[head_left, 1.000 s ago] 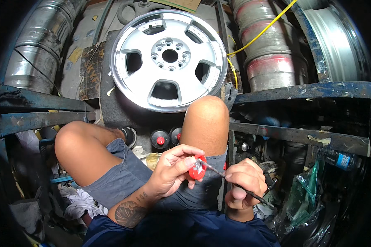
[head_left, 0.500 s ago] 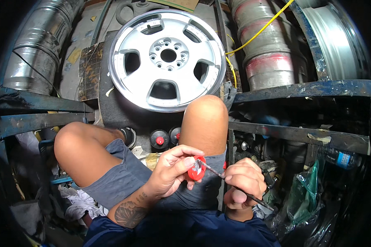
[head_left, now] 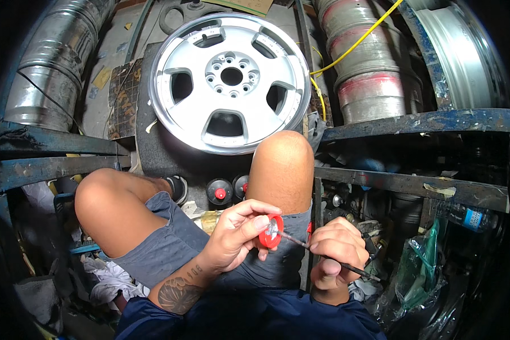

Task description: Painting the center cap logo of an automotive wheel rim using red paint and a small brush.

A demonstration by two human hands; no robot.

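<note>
My left hand (head_left: 235, 235) pinches a small red cap (head_left: 271, 242) between thumb and fingers, its hollow side facing right. Inside the cap is a smear of silver, paint-like stuff (head_left: 272, 228). In my right hand (head_left: 339, 249) is a thin dark paintbrush (head_left: 293, 238), gripped along its handle; its tip is at the cap's right edge, and the back end sticks out below the hand. Beyond my knees lies a silver wheel rim (head_left: 249, 110) face up, with a polished lip and several holes around its hub. Neither hand touches it.
The wheel rests on a dark padded stand (head_left: 144, 122). Two black bottles with red caps (head_left: 219, 191) stand beneath. Blue metal racks (head_left: 419, 123) flank me, with stacked rims (head_left: 374, 85) and a yellow hose (head_left: 357, 42). Green plastic wrap (head_left: 422, 269) lies at lower right.
The paintbrush has drawn back a little to the right, from inside the cap to its edge, and its back end has shifted right. My left hand and the wheel look unmoved.
</note>
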